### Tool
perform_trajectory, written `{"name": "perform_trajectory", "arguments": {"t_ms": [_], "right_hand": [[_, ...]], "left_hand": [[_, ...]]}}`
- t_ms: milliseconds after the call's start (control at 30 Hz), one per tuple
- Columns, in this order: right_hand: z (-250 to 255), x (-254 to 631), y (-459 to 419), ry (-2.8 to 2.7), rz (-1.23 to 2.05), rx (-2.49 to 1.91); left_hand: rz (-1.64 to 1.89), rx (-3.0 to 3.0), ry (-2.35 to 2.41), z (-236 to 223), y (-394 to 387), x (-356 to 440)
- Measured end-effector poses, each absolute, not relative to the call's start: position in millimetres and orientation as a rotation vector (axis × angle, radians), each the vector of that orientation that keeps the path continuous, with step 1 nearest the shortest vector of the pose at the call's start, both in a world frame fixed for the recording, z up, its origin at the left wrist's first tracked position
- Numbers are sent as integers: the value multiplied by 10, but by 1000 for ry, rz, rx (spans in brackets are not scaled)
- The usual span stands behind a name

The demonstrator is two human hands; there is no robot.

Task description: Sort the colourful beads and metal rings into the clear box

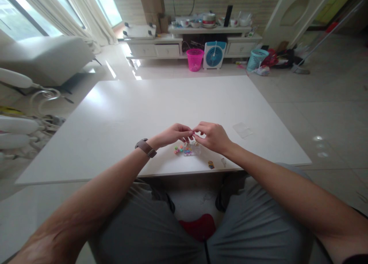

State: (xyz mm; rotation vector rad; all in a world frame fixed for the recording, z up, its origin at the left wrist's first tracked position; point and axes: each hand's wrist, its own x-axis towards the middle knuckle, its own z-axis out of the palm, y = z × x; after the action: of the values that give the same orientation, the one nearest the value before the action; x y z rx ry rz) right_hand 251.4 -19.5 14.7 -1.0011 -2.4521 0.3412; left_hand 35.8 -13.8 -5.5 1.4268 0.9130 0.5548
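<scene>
My left hand [178, 133] and my right hand [212, 136] meet fingertip to fingertip just above the white table. Both are closed in a pinch, and whatever lies between the fingers is too small to name. Beneath them sits a clear plastic box [197, 152] with colourful beads [188, 152] in it, partly hidden by the hands. A little pile of bright beads [177, 150] lies left of the box. Nearer the front edge are a yellow and blue cartoon figure charm [211, 164] and a small pale, clear piece [223, 162].
The white table [138, 106] has a clear plastic sheet or lid [242, 130] on its right side. Beyond it stand a pink basket [195, 60], a blue fan [214, 55] and a light blue basket [257, 60]. White chairs [17, 125] are at the left.
</scene>
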Motion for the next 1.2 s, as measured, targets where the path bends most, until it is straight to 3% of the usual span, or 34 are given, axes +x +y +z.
{"name": "perform_trajectory", "arguments": {"t_ms": [333, 700, 1200], "right_hand": [[99, 2519, -163, -2704, 329, -1026], [-63, 2513, -118, -3126, 391, -953], [-117, 2436, -145, -3131, 323, -1089]], "left_hand": [[372, 1611, 1060, -68, -115, 322], [161, 2316, 1356, -122, -92, 195], [39, 2397, 1331, -184, -69, 142]]}}
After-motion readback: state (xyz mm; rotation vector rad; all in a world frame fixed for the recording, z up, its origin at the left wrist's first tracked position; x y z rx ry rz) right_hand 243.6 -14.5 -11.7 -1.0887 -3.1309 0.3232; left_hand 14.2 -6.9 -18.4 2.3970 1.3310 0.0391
